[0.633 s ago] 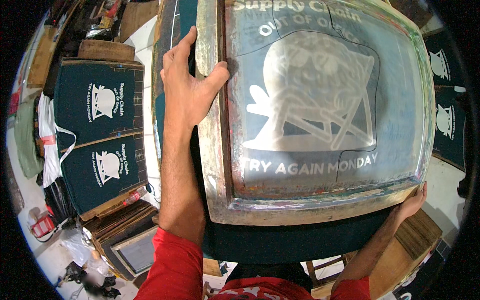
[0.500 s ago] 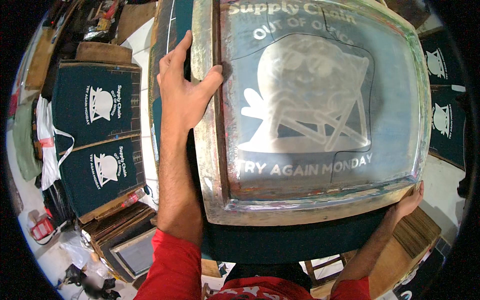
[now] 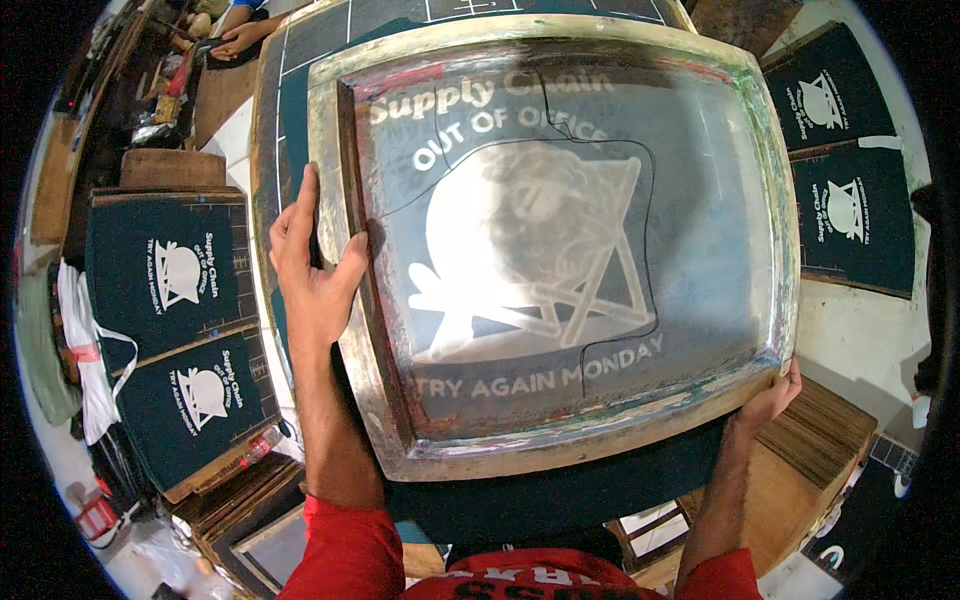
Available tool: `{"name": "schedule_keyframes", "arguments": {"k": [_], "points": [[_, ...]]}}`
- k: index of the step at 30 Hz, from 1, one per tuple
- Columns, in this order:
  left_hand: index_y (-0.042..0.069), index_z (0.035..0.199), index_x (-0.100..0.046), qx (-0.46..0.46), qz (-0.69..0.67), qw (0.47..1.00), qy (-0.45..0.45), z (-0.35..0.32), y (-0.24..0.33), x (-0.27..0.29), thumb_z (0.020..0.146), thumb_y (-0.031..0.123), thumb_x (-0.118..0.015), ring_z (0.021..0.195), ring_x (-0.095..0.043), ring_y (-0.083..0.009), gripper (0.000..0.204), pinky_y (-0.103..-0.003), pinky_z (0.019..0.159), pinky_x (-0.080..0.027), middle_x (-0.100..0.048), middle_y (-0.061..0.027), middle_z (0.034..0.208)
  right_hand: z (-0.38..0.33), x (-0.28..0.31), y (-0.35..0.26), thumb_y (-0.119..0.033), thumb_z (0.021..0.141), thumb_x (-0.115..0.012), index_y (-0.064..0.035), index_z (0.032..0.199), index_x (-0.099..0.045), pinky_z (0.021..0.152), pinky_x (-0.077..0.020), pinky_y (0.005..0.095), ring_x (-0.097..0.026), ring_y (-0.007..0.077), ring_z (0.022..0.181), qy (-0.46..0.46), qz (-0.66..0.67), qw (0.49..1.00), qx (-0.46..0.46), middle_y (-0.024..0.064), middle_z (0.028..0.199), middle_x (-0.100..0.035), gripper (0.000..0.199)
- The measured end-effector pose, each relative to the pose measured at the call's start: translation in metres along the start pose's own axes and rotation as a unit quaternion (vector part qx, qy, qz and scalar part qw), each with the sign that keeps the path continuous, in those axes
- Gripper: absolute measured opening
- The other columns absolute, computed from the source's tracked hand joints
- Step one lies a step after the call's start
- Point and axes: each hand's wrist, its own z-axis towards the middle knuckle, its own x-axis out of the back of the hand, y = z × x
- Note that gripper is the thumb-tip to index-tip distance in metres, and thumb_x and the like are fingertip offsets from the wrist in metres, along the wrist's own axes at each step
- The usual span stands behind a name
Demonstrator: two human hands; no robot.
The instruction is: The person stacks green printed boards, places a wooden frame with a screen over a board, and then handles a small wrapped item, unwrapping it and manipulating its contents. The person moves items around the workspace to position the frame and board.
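A wooden screen-printing frame (image 3: 560,448) with paint-stained edges lies between my hands, above dark green fabric (image 3: 480,510). White lettering and a deck-chair picture show through its translucent mesh (image 3: 715,250), and a thin dark line winds across it. My left hand (image 3: 315,285) is closed on the frame's left side, thumb over the top edge and fingers along the outside. At the near right corner my right hand (image 3: 768,402) grips the rim; its fingers are partly hidden. The frame seems slightly tilted; whether it touches the fabric I cannot tell.
Printed dark green fabric panels (image 3: 165,285) lie on boards at left, with matching panels (image 3: 825,105) at right. Stacked brown boards (image 3: 825,425) stand at near right. A small bottle (image 3: 262,445) lies at left. Another person's hand (image 3: 240,40) shows at far left.
The frame and both hands have shifted left and down in the picture, and the frame's far edge now shows. My grip stays the same. Another person's hand has come into view.
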Motion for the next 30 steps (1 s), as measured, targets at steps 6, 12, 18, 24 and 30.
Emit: {"name": "schedule_keyframes", "arguments": {"k": [6, 12, 18, 24, 30], "points": [[0.009, 0.151, -0.044, -0.015, -0.03, 0.999, -0.012, 0.002, 0.0, 0.002, 0.092, 0.026, -0.064, 0.115, -0.047, -0.0264, 0.064, -0.038, 0.109, -0.033, -0.054, -0.0155, 0.126, -0.013, -0.005, -0.01, -0.012, 0.091, -0.039, 0.0012, 0.137, -0.045, 0.106, -0.0414, 0.0411, -0.05, 0.0275, 0.121, -0.011, 0.03, 0.999, -0.037, 0.0177, 0.134, -0.049, 0.048], [0.006, 0.154, -0.034, 0.022, -0.042, 0.999, -0.013, 0.002, 0.004, 0.001, 0.102, 0.011, -0.048, 0.129, -0.05, -0.0311, 0.054, -0.041, 0.113, -0.034, -0.051, -0.0216, 0.14, -0.023, -0.003, -0.023, -0.012, 0.091, -0.041, -0.0011, 0.14, -0.04, 0.111, -0.0334, 0.0439, -0.043, 0.0301, 0.128, -0.026, -0.058, 0.998, -0.024, 0.0173, 0.138, -0.043, 0.051], [0.004, 0.102, -0.064, -0.094, 0.156, 0.981, 0.071, 0.002, 0.027, 0.01, 0.091, 0.012, -0.069, 0.116, -0.057, -0.035, 0.015, -0.045, 0.101, -0.042, -0.061, -0.0177, 0.127, -0.018, 0.009, -0.029, -0.01, 0.09, -0.049, -0.0056, 0.144, -0.037, 0.107, -0.0385, 0.0429, -0.045, 0.029, 0.125, -0.092, 0.078, 0.984, -0.128, 0.0175, 0.14, -0.043, 0.055], [0.008, 0.117, -0.07, -0.053, 0.189, 0.98, 0.015, -0.01, 0.041, 0.028, 0.093, 0.023, -0.067, 0.121, -0.053, -0.0386, 0.028, -0.048, 0.101, -0.041, -0.058, -0.0211, 0.134, 0.002, 0.041, -0.036, -0.037, 0.097, -0.056, -0.009, 0.145, -0.04, 0.088, -0.0499, 0.0413, -0.058, 0.0252, 0.107, -0.272, -0.06, 0.922, -0.268, 0.0121, 0.126, -0.055, 0.057], [0.001, 0.135, -0.057, 0.076, 0.161, 0.981, 0.076, -0.113, 0.026, 0.055, 0.089, 0.038, -0.072, 0.121, -0.053, -0.043, 0.06, -0.048, 0.104, -0.041, -0.056, -0.0274, 0.134, 0.004, 0.042, -0.055, -0.036, 0.086, -0.079, 0.0038, 0.128, -0.054, 0.093, -0.0458, 0.0318, -0.059, 0.0199, 0.105, -0.469, -0.055, 0.838, -0.272, 0.0106, 0.117, -0.064, 0.062]]}}
